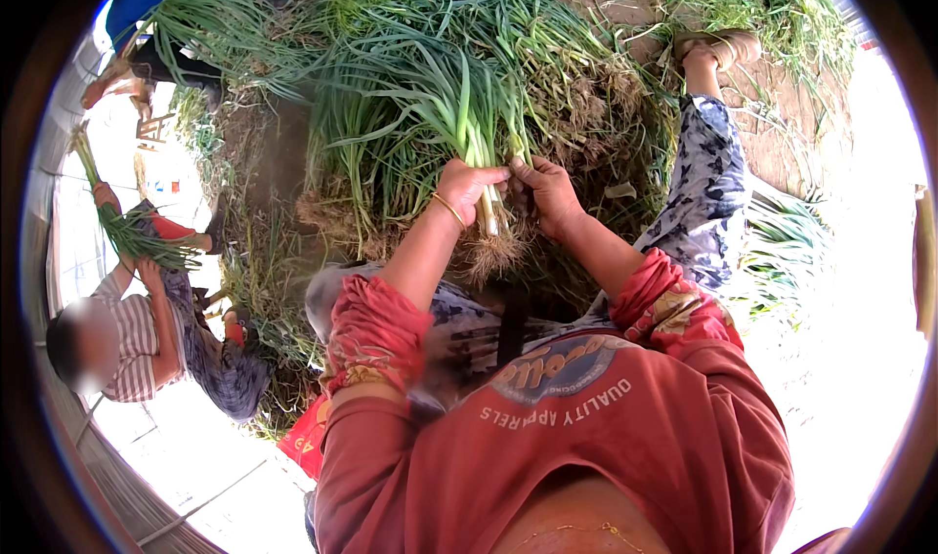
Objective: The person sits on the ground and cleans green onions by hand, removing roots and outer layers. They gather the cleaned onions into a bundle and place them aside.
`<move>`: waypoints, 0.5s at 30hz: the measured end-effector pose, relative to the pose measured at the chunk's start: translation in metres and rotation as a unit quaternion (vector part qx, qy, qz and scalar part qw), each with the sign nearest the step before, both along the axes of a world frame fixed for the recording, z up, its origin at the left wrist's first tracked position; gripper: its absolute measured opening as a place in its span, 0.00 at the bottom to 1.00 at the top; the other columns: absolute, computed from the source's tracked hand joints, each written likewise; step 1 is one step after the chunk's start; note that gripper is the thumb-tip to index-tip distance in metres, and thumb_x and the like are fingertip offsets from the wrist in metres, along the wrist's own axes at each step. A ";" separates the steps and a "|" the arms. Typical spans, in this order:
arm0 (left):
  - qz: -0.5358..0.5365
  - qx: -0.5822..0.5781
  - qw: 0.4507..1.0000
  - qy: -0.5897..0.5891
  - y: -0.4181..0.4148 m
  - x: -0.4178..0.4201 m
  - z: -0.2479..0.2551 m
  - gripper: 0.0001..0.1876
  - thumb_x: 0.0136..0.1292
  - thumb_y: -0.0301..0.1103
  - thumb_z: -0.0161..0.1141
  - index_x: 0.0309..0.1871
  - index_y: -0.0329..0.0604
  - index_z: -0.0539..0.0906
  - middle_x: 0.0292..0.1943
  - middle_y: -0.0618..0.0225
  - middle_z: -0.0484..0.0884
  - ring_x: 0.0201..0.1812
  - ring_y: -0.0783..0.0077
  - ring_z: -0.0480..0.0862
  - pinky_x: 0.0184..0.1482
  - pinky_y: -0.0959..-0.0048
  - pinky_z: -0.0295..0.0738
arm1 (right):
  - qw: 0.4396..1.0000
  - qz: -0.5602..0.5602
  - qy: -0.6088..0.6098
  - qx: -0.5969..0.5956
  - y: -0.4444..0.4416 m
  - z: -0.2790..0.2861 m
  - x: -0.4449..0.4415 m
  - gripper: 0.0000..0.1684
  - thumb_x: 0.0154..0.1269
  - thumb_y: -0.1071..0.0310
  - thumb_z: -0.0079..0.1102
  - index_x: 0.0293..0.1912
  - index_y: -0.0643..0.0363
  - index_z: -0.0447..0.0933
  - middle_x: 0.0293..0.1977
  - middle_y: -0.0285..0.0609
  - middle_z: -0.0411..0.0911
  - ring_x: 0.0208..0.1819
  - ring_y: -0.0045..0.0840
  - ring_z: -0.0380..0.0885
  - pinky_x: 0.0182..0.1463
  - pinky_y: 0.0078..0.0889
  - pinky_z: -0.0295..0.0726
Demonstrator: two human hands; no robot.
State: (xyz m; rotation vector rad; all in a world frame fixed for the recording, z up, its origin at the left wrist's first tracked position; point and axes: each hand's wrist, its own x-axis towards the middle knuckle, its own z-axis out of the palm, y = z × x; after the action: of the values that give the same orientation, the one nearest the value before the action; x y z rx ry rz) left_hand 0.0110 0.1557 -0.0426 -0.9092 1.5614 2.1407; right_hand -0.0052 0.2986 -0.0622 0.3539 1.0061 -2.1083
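My left hand (469, 187), a bangle at its wrist, is closed around a small bunch of green onions (480, 143). The bunch has pale stems, its leaves fan away from me and its stringy roots (495, 255) hang towards my lap. Close beside it, my right hand (546, 191) pinches a thin stalk (517, 140) between thumb and fingers, near the bunch's right side. Just beyond both hands lies a large heap of green onions (440, 26), with brown, soil-covered roots (586, 100) showing at its right.
To the left, a seated person in a striped shirt (139, 327) holds an onion bunch (121, 224). Another person in blue (146, 1) is at the upper left beside more onions (212, 26). My outstretched leg (707, 173) borders the heap's right side. More onions (784, 246) lie beyond it.
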 end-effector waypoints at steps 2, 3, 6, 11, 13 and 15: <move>-0.005 0.011 1.000 0.012 0.001 0.004 0.001 0.11 0.47 0.19 0.61 0.36 0.34 0.77 0.25 0.63 0.78 0.22 0.72 0.77 0.23 0.74 0.73 | 0.999 0.029 -0.016 0.011 0.001 0.003 -0.007 0.05 0.61 0.69 0.53 0.33 0.60 0.71 0.17 0.33 0.69 0.14 0.15 0.61 0.16 0.17 0.58; -0.007 0.017 1.000 0.018 0.001 0.004 0.002 0.11 0.47 0.19 0.61 0.36 0.34 0.77 0.25 0.63 0.78 0.22 0.72 0.77 0.23 0.74 0.73 | 0.999 0.043 -0.024 0.017 0.002 0.004 -0.009 0.05 0.60 0.69 0.53 0.32 0.60 0.72 0.16 0.32 0.68 0.13 0.15 0.60 0.16 0.17 0.58; 0.055 -0.091 0.994 0.003 -0.009 0.000 0.010 0.11 0.47 0.19 0.61 0.36 0.34 0.77 0.25 0.63 0.79 0.21 0.72 0.78 0.20 0.76 0.73 | 0.988 0.074 0.055 0.121 0.005 -0.001 -0.011 0.06 0.56 0.69 0.58 0.29 0.61 0.75 0.15 0.31 0.68 0.13 0.12 0.62 0.15 0.18 0.57; 0.094 -0.061 0.992 0.061 -0.031 -0.014 0.012 0.09 0.48 0.21 0.63 0.34 0.31 0.78 0.25 0.61 0.81 0.19 0.73 0.78 0.18 0.76 0.72 | 0.940 0.164 0.221 0.202 0.017 -0.018 -0.002 0.06 0.55 0.69 0.61 0.30 0.61 0.77 0.18 0.26 0.69 0.18 0.09 0.62 0.21 0.16 0.61; 0.068 -0.032 0.996 0.042 -0.027 -0.018 0.008 0.08 0.48 0.21 0.63 0.33 0.32 0.78 0.24 0.61 0.80 0.19 0.72 0.78 0.18 0.76 0.72 | 0.923 0.184 0.262 0.214 0.015 -0.004 0.008 0.09 0.57 0.67 0.59 0.34 0.64 0.77 0.21 0.28 0.71 0.23 0.09 0.64 0.27 0.17 0.64; 0.053 -0.021 0.998 0.035 -0.025 -0.020 0.006 0.07 0.48 0.21 0.63 0.32 0.32 0.78 0.23 0.61 0.79 0.19 0.72 0.78 0.18 0.75 0.72 | 0.905 0.216 0.284 0.233 0.016 0.000 0.010 0.13 0.59 0.65 0.55 0.38 0.66 0.76 0.25 0.33 0.74 0.28 0.12 0.67 0.33 0.20 0.69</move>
State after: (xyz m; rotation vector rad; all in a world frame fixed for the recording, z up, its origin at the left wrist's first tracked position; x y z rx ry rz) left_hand -0.0086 0.1305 -0.0368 -0.9613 1.6304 2.2430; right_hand 0.0051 0.3146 -0.0619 -0.2703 1.7535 -1.5652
